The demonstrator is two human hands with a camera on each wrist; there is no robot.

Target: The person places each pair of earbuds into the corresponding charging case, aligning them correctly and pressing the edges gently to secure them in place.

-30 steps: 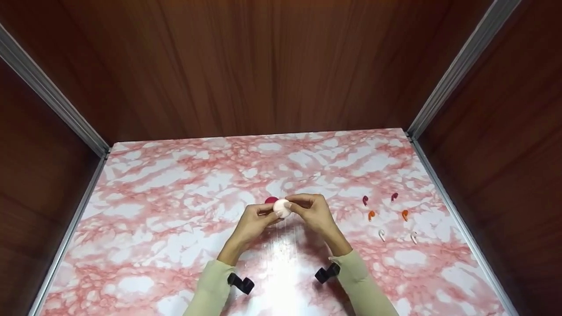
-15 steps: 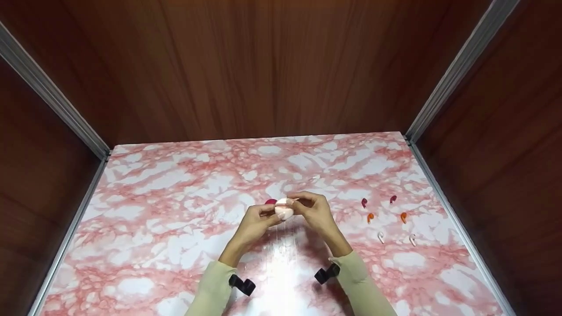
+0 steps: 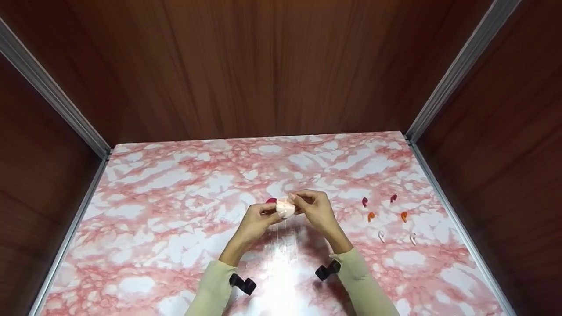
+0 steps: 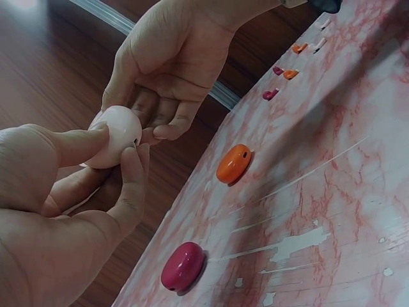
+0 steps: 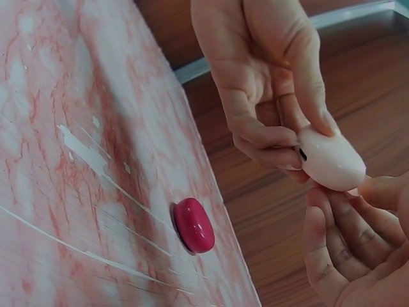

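Note:
A rounded white earbud case (image 3: 286, 211) is held above the table between both hands. My left hand (image 3: 258, 218) grips its left side, thumb on the near face and fingers around the rim; a small dark port (image 5: 303, 154) shows there in the right wrist view. My right hand (image 3: 317, 210) pinches its upper right edge with thumb and fingertips. Whether the lid stands ajar cannot be made out. Beneath the hands lie a magenta earbud case (image 4: 183, 267) and an orange earbud case (image 4: 234, 164); the hands hide the orange one in the head view.
To the right on the marbled table (image 3: 175, 184) lie paired loose earbuds: dark red earbuds (image 3: 365, 202), orange earbuds (image 3: 404, 217) and white earbuds (image 3: 381, 237). Brown wood-look panels (image 3: 272, 70) with metal edge strips enclose the back and sides.
The right thumb has shifted up across the white case's top edge. The case has tilted and moved slightly right; a dark line seen across it half a second ago is now covered by fingers.

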